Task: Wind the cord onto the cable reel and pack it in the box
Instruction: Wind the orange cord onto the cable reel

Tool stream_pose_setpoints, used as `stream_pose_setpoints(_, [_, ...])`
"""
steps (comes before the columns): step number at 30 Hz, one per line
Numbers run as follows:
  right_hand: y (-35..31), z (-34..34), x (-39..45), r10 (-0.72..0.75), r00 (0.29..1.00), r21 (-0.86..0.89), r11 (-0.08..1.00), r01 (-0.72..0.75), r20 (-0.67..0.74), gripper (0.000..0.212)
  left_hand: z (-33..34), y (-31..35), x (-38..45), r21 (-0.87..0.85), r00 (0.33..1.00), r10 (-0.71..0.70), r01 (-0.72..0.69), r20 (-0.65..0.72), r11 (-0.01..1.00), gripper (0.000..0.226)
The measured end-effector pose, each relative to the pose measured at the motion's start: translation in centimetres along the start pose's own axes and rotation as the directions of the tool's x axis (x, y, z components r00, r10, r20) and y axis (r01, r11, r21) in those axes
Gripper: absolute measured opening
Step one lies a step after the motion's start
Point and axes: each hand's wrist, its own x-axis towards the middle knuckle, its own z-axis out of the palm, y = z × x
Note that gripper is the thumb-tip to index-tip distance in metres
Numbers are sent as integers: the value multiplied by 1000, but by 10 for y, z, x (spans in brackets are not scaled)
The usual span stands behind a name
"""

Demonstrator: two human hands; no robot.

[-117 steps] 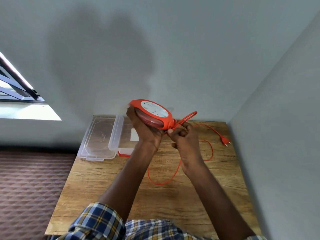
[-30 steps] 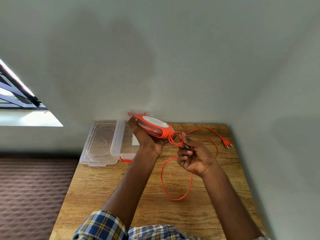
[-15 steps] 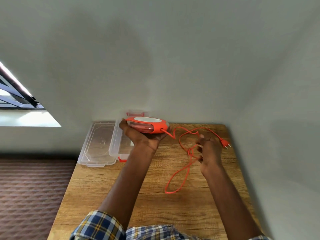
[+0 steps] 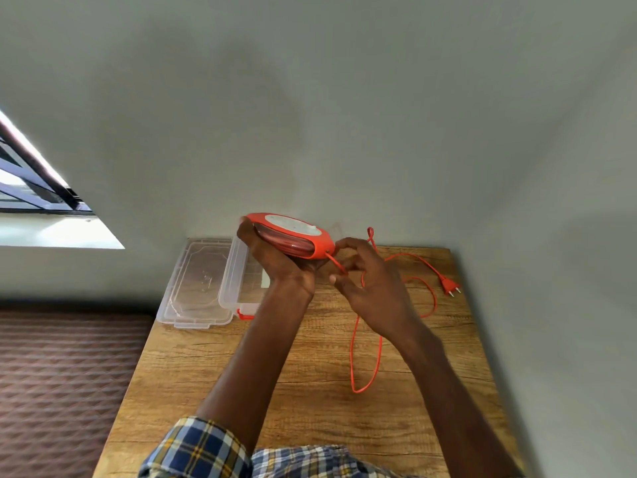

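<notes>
My left hand (image 4: 275,260) grips the orange cable reel (image 4: 293,238) from below and holds it tilted above the far end of the wooden table (image 4: 241,374). The reel has a white socket face on top. My right hand (image 4: 370,284) sits just right of the reel and pinches the orange cord (image 4: 365,367) where it leaves the reel's corner. The loose cord hangs in a long loop onto the table and ends in an orange plug (image 4: 450,288) at the far right. The clear plastic box (image 4: 243,281) stands open behind my left wrist, partly hidden.
The box's clear lid (image 4: 196,284) lies flat to the left, over the table's far left corner. Grey walls close in behind and on the right. A brown patterned floor lies to the left of the table, with a window above it.
My left hand has raised and tilted the reel. My right hand came back from the right side of the table to the reel and took hold of the cord at its corner.
</notes>
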Motion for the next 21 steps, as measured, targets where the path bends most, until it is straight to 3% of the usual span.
stream_pose_setpoints(3, [10, 2, 0, 28, 1000, 25, 999, -28, 5, 9, 2, 7, -1, 8, 1000, 3, -3, 30, 1000, 81])
stream_pose_setpoints(7, [26, -14, 3, 73, 996, -111, 991, -80, -57, 26, 0, 10, -2, -15, 999, -44, 44, 21, 999, 84])
stream_pose_setpoints(10, [36, -25, 5, 55, 986, -386, 916, -112, -156, 34, -4, 13, 0, -39, 999, -48, 49, 14, 998, 85])
stream_pose_setpoints(12, [45, -33, 4, 72, 967, -458, 870, -181, -245, 30, -7, 20, 3, -59, 999, -34, 35, 7, 998, 85])
stream_pose_setpoints(15, [58, -47, -2, 226, 920, -420, 837, -351, -319, 13, -13, 33, 9, -113, 1000, 7, -5, 15, 994, 85])
stream_pose_setpoints(17, [66, -57, -5, 340, 898, -359, 830, -427, -281, 6, -16, 38, 11, -116, 999, 21, -18, 28, 993, 85])
stream_pose_setpoints(19, [72, -63, -4, 386, 916, -362, 843, -399, -110, 13, -19, 38, 8, -101, 999, 8, -3, 53, 995, 85])
stream_pose_setpoints(21, [69, -63, -1, 338, 938, -368, 884, -289, 76, 40, -20, 34, 4, -50, 996, -11, 16, 88, 999, 84])
